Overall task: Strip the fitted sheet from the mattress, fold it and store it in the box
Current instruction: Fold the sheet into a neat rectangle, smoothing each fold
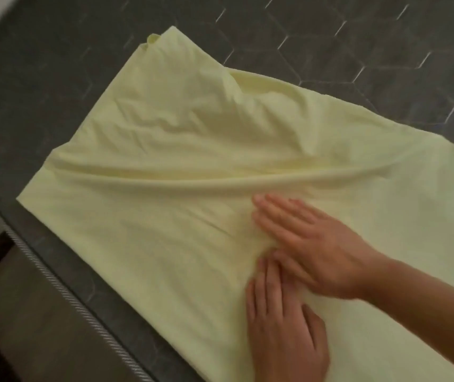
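Now, largest first: dark mattress (pixel 55 92) with hexagon quilting, bare and serving as worktop. Spread across it, off the corners and doubled into a long band, pale yellow fitted sheet (pixel 151 257), near side lying just inside the corded edge (pixel 66 295), bunched far end (pixel 155 41) probably hiding gathered elastic. Across the middle, one raised ridge (pixel 192 186) of trapped slack, looser wrinkles beyond. Judged mid-fold, at the smoothing stage. Right hand (pixel 311 244) laid flat, fingers straight and together, pressing cloth just below that ridge; left hand (pixel 283 326) flat close beside it, fingers straight too, gripping nothing. To do this well: keep one palm down as anchor, sweep the other outward toward the open end, chase the ridge off the edge rather than crushing it into a crease, square the long edges before folding again, turn the bunched end inward. As for containers: no box anywhere in view, hence nothing to say about contents; best left until the bundle looks small and flat enough to go in.
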